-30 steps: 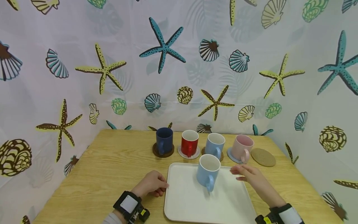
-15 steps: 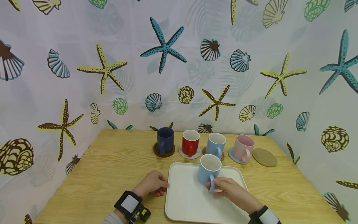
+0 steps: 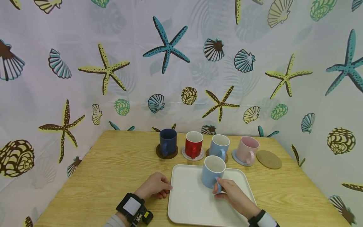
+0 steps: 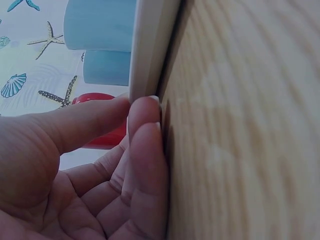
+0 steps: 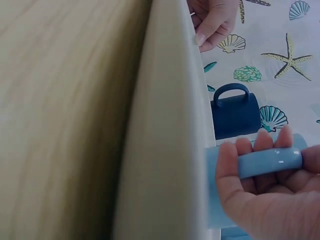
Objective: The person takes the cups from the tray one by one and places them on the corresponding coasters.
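Observation:
A light blue mug (image 3: 210, 176) with a white inside stands near the far edge of the white rectangular tray (image 3: 190, 201). My right hand (image 3: 233, 194) holds this mug by its handle (image 5: 270, 162), fingers curled through the loop and thumb on the outside. On the tray's left side, my left hand (image 3: 155, 185) pinches the rim. Up close in the left wrist view, its thumb (image 4: 95, 122) lies over the rim and its curled fingertips sit against the outer wall, down by the wood.
Behind the tray a row of mugs stands on coasters: dark blue (image 3: 168, 142), red (image 3: 194, 145), light blue (image 3: 219, 146) and pink (image 3: 247, 149). A bare tan coaster (image 3: 268, 159) lies at the right end. A patterned curtain (image 3: 136, 78) hangs behind the wooden table (image 3: 122, 157).
My right hand has come in from the tray's right edge and taken the mug's handle. The handle now points slightly more to the right. My left hand has stayed at the rim.

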`<state>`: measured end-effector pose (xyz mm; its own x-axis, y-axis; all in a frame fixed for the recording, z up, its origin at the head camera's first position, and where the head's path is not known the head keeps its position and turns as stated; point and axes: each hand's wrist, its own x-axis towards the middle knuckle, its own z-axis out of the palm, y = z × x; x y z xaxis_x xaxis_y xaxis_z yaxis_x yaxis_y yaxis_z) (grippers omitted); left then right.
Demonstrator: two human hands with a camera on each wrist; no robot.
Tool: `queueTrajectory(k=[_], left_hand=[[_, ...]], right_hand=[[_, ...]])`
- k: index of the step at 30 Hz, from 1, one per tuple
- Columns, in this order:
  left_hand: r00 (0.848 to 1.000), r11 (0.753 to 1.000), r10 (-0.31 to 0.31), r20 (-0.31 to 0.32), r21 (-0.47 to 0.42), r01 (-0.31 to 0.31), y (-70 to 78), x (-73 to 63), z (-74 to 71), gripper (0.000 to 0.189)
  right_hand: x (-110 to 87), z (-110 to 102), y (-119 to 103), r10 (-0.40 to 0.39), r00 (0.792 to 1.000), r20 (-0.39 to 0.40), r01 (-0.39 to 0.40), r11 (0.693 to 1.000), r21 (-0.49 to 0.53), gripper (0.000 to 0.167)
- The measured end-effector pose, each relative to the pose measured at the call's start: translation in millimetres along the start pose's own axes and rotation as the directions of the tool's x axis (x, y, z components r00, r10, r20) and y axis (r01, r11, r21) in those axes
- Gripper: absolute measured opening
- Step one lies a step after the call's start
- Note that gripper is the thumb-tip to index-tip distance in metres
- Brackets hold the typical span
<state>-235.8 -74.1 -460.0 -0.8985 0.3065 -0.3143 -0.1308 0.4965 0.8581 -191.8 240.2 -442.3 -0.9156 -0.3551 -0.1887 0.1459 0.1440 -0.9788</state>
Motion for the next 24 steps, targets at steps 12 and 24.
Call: queueTrajectory(k=[12, 24], left_hand=[[1.000, 1.000, -0.007, 0.005, 0.004, 0.007, -0.2, 0.4, 2.4, 0.010], [1.000, 1.000, -0.005, 0.001, 0.011, 0.005, 0.2, 1.1, 0.9, 0.011]], right_hand=[[-19.3, -22.2, 6.1, -0.035, 0.979, -0.201, 0.020, 0.997, -0.080, 0.041], [-57.5, -63.0, 0.4, -0.064, 0.965, -0.256, 0.024, 0.987, -0.157, 0.042]])
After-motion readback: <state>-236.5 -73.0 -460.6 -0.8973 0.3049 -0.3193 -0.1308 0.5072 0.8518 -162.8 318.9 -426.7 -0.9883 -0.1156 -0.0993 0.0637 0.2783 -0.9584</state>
